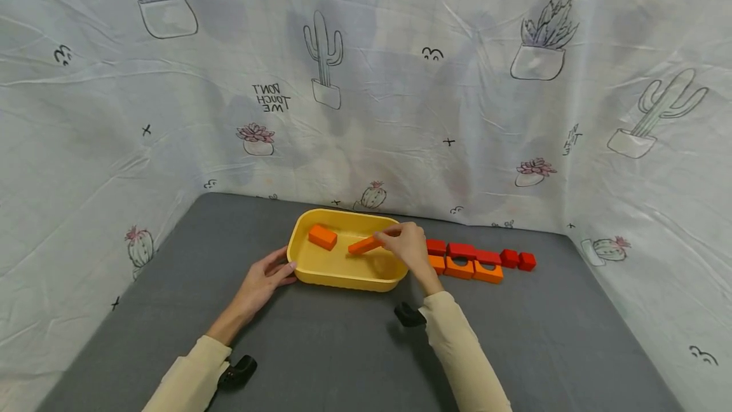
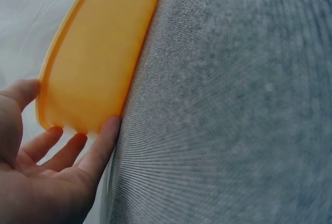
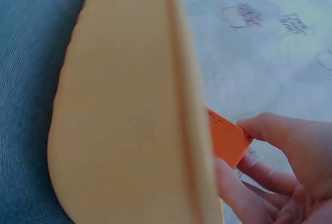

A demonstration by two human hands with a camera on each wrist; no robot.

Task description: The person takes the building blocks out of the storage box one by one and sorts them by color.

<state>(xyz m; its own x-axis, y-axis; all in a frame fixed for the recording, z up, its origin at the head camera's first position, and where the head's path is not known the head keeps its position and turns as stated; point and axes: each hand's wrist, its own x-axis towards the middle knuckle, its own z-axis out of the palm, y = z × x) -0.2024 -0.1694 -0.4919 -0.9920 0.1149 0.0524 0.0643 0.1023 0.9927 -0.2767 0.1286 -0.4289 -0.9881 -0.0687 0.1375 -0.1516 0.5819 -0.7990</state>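
A shallow yellow plastic bin (image 1: 345,281) sits on the grey table. My left hand (image 1: 264,281) holds its left end, thumb at the rim and fingertips against the outer wall, as the left wrist view (image 2: 62,177) shows. Over the bin's right part, my right hand (image 1: 407,245) pinches an orange block (image 1: 364,245) between thumb and fingers. The right wrist view shows this block (image 3: 228,138) partly hidden behind the bin's wall. Another orange block (image 1: 323,237) lies in the bin's left part.
Right of the bin, red blocks (image 1: 461,250) form a row behind orange blocks with curved cut-outs (image 1: 488,273). Two small red cubes (image 1: 526,262) end the red row. A white cloth with plant drawings (image 1: 389,100) hangs around the table (image 1: 332,348).
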